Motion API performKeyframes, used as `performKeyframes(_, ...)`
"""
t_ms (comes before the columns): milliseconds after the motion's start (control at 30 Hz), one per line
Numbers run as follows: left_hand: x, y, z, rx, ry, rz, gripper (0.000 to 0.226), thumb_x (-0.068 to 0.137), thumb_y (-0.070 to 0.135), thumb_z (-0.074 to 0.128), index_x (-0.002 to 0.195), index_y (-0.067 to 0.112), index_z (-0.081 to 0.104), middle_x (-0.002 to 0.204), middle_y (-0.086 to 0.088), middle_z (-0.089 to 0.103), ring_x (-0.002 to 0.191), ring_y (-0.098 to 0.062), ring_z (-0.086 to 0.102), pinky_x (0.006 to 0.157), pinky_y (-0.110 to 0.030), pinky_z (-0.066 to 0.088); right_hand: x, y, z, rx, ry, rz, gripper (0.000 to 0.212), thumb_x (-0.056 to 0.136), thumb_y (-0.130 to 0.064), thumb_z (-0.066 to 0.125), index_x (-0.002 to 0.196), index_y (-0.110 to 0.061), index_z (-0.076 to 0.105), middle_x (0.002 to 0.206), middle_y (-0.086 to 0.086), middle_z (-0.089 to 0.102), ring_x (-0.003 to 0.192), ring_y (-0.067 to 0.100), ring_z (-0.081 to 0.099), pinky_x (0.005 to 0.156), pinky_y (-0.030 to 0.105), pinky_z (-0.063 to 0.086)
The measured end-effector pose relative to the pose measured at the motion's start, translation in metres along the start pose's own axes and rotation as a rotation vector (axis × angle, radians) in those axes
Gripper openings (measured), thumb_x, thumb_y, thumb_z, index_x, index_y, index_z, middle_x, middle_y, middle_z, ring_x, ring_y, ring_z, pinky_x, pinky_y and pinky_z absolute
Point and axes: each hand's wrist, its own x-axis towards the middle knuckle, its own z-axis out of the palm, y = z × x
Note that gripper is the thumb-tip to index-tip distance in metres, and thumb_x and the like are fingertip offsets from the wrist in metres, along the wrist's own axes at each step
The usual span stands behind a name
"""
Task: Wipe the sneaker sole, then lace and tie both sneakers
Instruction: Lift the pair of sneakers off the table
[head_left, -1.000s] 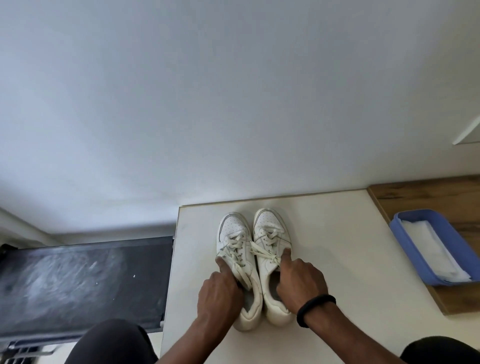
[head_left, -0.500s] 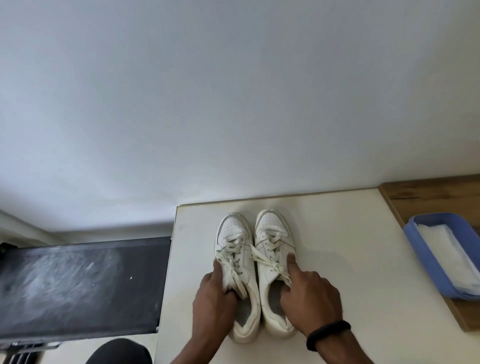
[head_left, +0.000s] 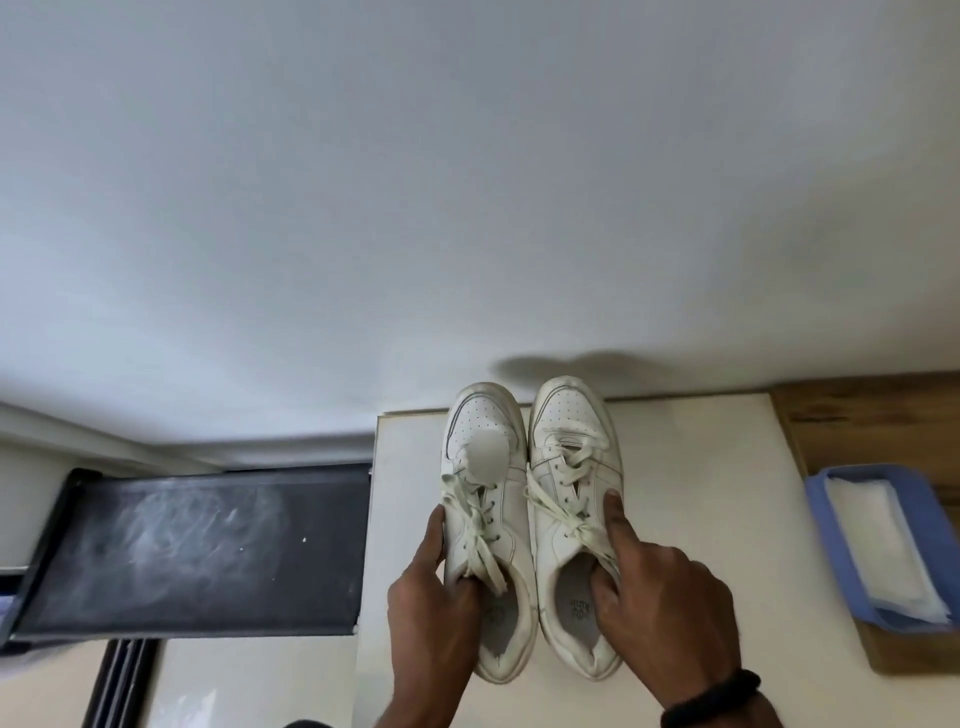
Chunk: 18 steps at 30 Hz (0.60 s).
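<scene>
Two white sneakers are held side by side above the white table (head_left: 691, 519), toes toward the wall, both laced with tied bows. My left hand (head_left: 434, 603) grips the left sneaker (head_left: 483, 499) at its collar, thumb along the outer side and fingers inside the opening. My right hand (head_left: 660, 597) grips the right sneaker (head_left: 571, 467) the same way, index finger stretched along its outer side. A black band sits on my right wrist. The soles are hidden underneath.
A blue tray (head_left: 841, 561) holding white wipes rests on a wooden board (head_left: 857, 415) at the right. Left of the table stands a dark, dusty shelf surface (head_left: 192, 545). A plain white wall rises directly behind the table.
Both hands shifted from the laces to the sneaker collars and took hold. The sneakers now sit larger and closer in view, toes overlapping the wall edge, lifted off the table.
</scene>
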Motion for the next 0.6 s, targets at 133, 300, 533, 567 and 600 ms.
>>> performKeyframes(133,-0.050,0.054,-0.047,-0.033,0.004,0.034,0.072,0.084,-0.002,0.063,0.147,0.032,0.056,0.074,0.037,0.067,0.069,0.019,0.062,0.064,-0.002,0.047,-0.041,-0.020,-0.083,-0.008,0.002,-0.030,0.074,0.099,-0.054,0.036,0.159,-0.034,-0.001,0.106,-0.005,0.068,0.097,0.017,0.067,0.077,0.029,0.050)
performKeyframes(300,-0.122,0.135,-0.113,-0.096,0.048,0.113,0.075,0.076,0.009,0.059,0.145,0.037,0.058,0.088,0.028,0.076,0.075,0.007,0.070,0.072,-0.011,0.053,-0.097,-0.046,-0.197,-0.032,0.088,-0.113,0.072,0.098,-0.054,0.039,0.159,-0.033,0.007,0.108,-0.001,0.070,0.101,0.021,0.068,0.078,0.030,0.050)
performKeyframes(533,-0.202,0.207,-0.189,-0.193,0.122,0.304,0.058,0.088,0.004,0.066,0.134,0.040,0.067,0.090,0.025,0.078,0.084,0.006,0.074,0.072,-0.010,0.054,-0.144,-0.069,-0.307,-0.103,0.279,-0.190,0.069,0.074,-0.041,0.075,0.137,-0.017,0.059,0.057,0.006,0.065,0.050,0.027,0.065,0.044,0.028,0.040)
performKeyframes(567,-0.206,0.210,-0.196,-0.202,0.128,0.330,0.056,0.089,0.006,0.066,0.131,0.043,0.067,0.089,0.025,0.078,0.084,0.004,0.075,0.072,-0.012,0.056,-0.147,-0.074,-0.314,-0.127,0.302,-0.192,0.068,0.069,-0.039,0.079,0.131,-0.015,0.064,0.053,0.006,0.063,0.046,0.028,0.063,0.042,0.027,0.037)
performKeyframes(600,-0.209,0.213,-0.204,-0.217,0.135,0.346,0.054,0.089,0.011,0.066,0.127,0.050,0.067,0.087,0.024,0.079,0.084,0.002,0.075,0.073,-0.015,0.058,-0.150,-0.081,-0.320,-0.136,0.317,-0.195,0.066,0.066,-0.037,0.081,0.127,-0.014,0.067,0.051,0.007,0.061,0.044,0.029,0.061,0.041,0.026,0.034)
